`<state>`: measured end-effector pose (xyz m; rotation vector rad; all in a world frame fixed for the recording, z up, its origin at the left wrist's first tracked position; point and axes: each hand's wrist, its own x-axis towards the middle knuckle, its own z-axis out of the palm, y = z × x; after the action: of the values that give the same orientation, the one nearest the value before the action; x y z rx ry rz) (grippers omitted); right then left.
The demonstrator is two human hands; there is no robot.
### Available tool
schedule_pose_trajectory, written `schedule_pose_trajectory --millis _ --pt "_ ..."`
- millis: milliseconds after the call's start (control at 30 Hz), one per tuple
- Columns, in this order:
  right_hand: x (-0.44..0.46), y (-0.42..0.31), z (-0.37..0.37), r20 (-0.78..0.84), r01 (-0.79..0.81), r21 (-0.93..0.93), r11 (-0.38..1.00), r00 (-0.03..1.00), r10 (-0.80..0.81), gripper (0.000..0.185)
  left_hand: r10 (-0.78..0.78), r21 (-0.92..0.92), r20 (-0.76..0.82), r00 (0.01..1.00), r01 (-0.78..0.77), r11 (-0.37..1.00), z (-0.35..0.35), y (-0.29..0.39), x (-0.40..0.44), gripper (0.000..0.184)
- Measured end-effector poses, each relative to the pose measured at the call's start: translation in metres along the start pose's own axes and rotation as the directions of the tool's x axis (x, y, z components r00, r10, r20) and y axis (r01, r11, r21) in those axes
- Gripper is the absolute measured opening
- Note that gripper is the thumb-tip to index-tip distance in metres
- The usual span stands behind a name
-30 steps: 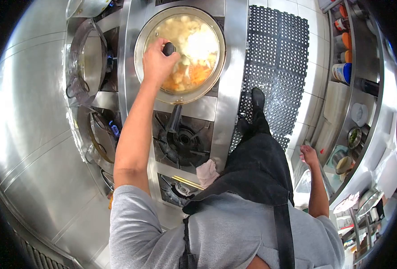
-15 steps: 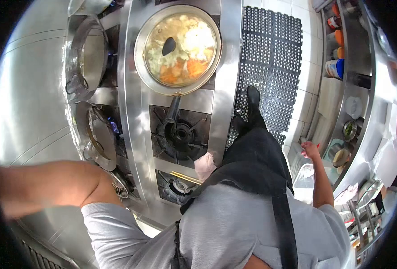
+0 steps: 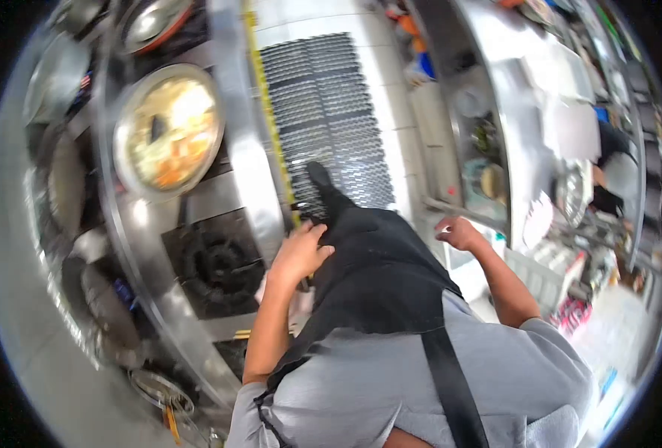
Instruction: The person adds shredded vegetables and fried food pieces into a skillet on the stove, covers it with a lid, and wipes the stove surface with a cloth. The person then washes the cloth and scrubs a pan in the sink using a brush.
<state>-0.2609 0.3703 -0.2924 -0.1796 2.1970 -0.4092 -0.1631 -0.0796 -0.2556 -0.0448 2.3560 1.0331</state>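
My left hand (image 3: 301,250) is in front of my black apron (image 3: 379,276), close to the front edge of the stove (image 3: 252,179). Its fingers are apart and nothing shows in them. On the other side of the apron my right hand (image 3: 459,233) hangs in the air, fingers loosely bent, with no object visible in it. Nearest to the left hand is a pale pink cloth (image 3: 299,305), partly hidden by my forearm. Farther up the stove sits a wide pan (image 3: 123,142) of broth with pale and orange pieces; a dark oval thing (image 3: 156,128) shows in it.
A bare burner (image 3: 223,257) lies below the pan. Large pots (image 3: 66,179) line the back row. A perforated black mat (image 3: 331,112) covers the floor ahead. On the right runs a steel counter (image 3: 506,112) with shelves beneath. A person (image 3: 621,168) stands beyond it.
My view has turned right, so the stove sits farther left. My left arm has come down from the far left to the front of my apron. The right hand is nearer my body.
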Motion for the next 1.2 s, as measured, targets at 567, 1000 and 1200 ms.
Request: schedule_pose_trajectory --millis 567,1000,1200 --pt "-0.054 0.312 -0.093 -0.781 -0.328 0.317 0.890 0.442 0.441 0.054 -0.354 -0.348 -0.167 0.920 0.281 0.894 0.123 0.002 -0.016 0.037" --pt "0.062 0.210 -0.165 -0.971 -0.219 -0.016 0.976 0.237 0.037 0.050 -0.660 -0.967 0.053 0.750 0.204 0.154 0.085 -0.015 0.127 0.044" --pt "0.071 0.219 -0.166 -0.962 -0.206 -0.091 0.974 0.272 -0.032 0.054 -0.788 -0.907 -0.013 0.616 -0.338 -0.249 0.031 -0.103 0.234 0.078"
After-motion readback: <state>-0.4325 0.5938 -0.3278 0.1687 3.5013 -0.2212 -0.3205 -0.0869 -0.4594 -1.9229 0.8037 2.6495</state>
